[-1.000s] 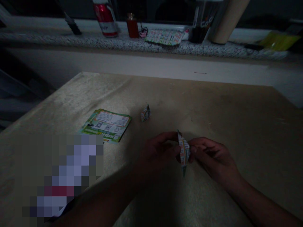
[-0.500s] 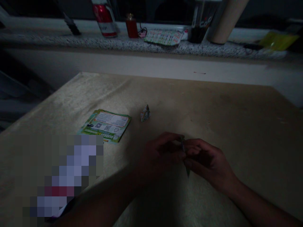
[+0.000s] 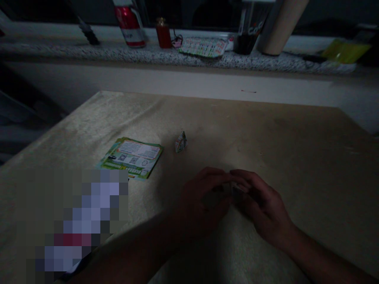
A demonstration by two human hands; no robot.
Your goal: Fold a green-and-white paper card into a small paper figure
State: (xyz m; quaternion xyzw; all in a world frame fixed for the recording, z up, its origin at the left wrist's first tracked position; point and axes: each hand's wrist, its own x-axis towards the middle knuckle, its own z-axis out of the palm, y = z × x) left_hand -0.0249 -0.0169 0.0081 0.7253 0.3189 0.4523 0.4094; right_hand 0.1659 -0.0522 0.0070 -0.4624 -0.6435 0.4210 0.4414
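My left hand (image 3: 204, 197) and my right hand (image 3: 260, 201) meet above the table, fingertips close together. Between them is a small piece of folded paper (image 3: 232, 188), mostly hidden by the fingers and dim, so its shape is hard to make out. Both hands are closed on it, thumbs below and fingers curled over the top. Beyond my left hand stands a small pointed folded-paper shape (image 3: 181, 142) with a printed surface. Left of that lies a stack of green and white printed leaflets (image 3: 133, 157).
The table (image 3: 296, 138) reaches to a wall below a granite sill (image 3: 97, 51). On the sill stand a red bottle (image 3: 130, 25), a small orange-red bottle (image 3: 164, 33), a printed packet (image 3: 204, 46), a dark cup (image 3: 250, 33) and a yellow packet (image 3: 345, 50). A blurred-out object (image 3: 89, 217) lies at the lower left.
Both hands have closed in around the folded paper, and my right fingers have moved up over its top. Its green lower tip, visible before, is now hidden. The leaflets stay put.
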